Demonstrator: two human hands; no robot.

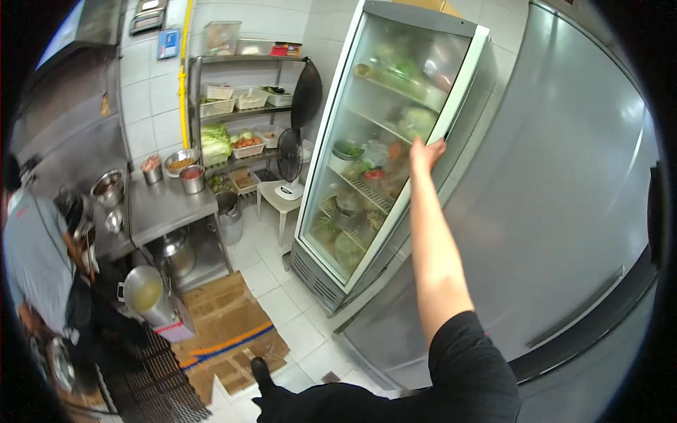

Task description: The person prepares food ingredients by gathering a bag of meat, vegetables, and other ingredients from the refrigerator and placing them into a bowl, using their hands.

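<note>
My feed is bright and evenly lit from overhead — white glare streaks the steel refrigerator door (564, 183) and hazes the glass fridge door (374, 141). Fisheye warp bends the edges into black corners — the left side goes dim and soft.

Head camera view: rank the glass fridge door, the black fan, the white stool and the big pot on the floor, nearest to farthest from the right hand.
1. Glass fridge door: the right hand is on its edge.
2. Black fan: to the left, past the door.
3. White stool: just under the fan, too close to it to rank firmly.
4. Big pot: far left, low on the floor.
</note>
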